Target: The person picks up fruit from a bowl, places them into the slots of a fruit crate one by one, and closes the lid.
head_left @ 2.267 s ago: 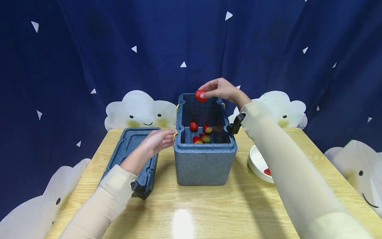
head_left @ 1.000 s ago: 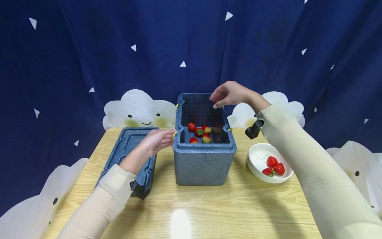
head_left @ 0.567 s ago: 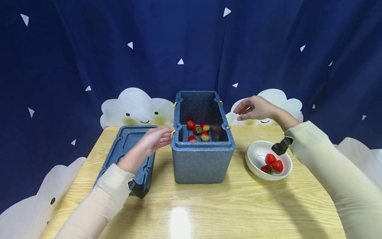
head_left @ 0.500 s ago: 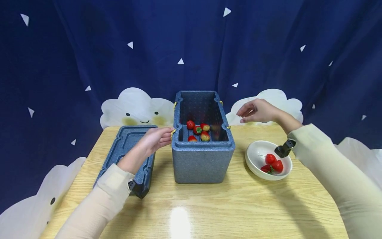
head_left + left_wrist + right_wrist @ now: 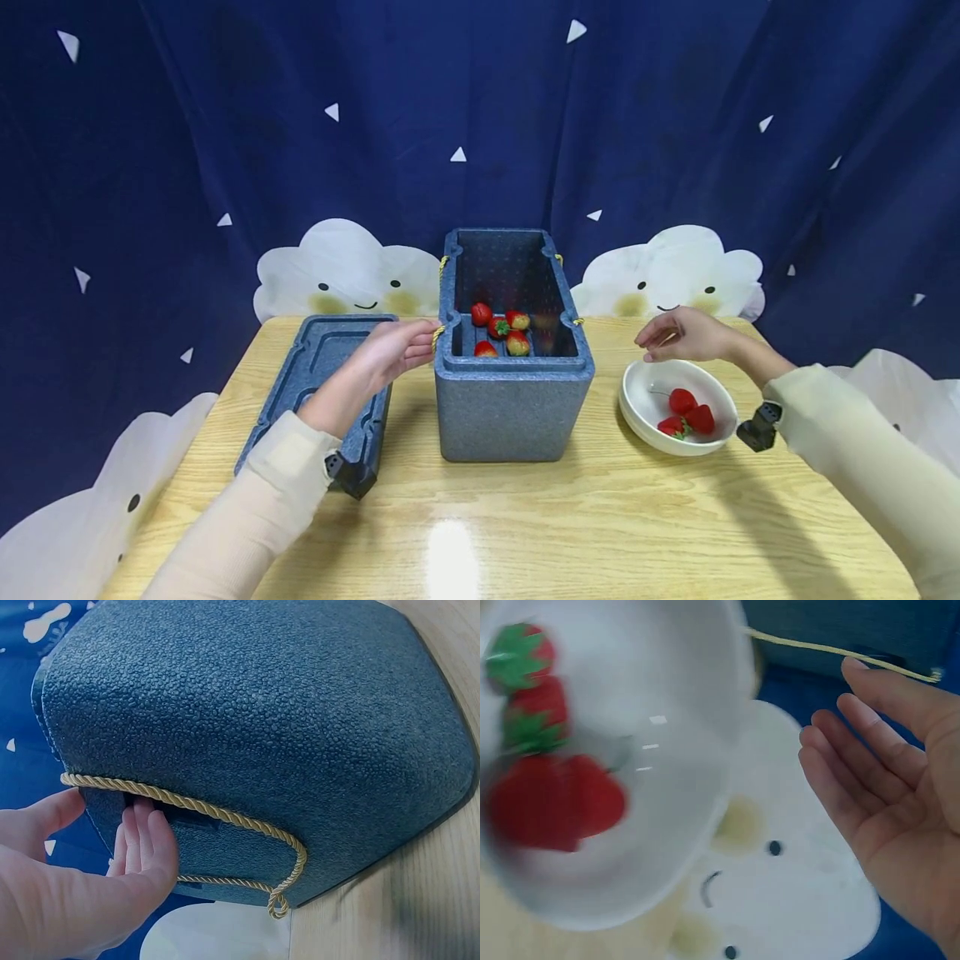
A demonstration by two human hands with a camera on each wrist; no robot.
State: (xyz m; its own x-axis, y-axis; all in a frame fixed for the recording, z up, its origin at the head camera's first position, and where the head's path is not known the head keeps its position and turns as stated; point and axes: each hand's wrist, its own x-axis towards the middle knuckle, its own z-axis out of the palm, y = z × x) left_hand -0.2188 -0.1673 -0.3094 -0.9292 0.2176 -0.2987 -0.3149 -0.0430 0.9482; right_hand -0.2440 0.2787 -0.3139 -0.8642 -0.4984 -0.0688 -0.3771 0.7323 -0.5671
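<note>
Several strawberries (image 5: 682, 401) in bowl (image 5: 636, 417): probably light, smooth; pinch flanks | right hand (image 5: 688, 335): empty, relaxed | left hand (image 5: 393, 350): extended fingers touch box (image 5: 513, 421)

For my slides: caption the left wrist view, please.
Left grip at the side of a blue box, near its gold rope.

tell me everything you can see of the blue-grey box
The blue-grey box, rectangular and speckled like moulded foam, stands upright and open-topped on the table. Its rim is notched; gold twisted cord loops along its sides. Five strawberries show inside. The left hand touches its side by the cord.
</note>
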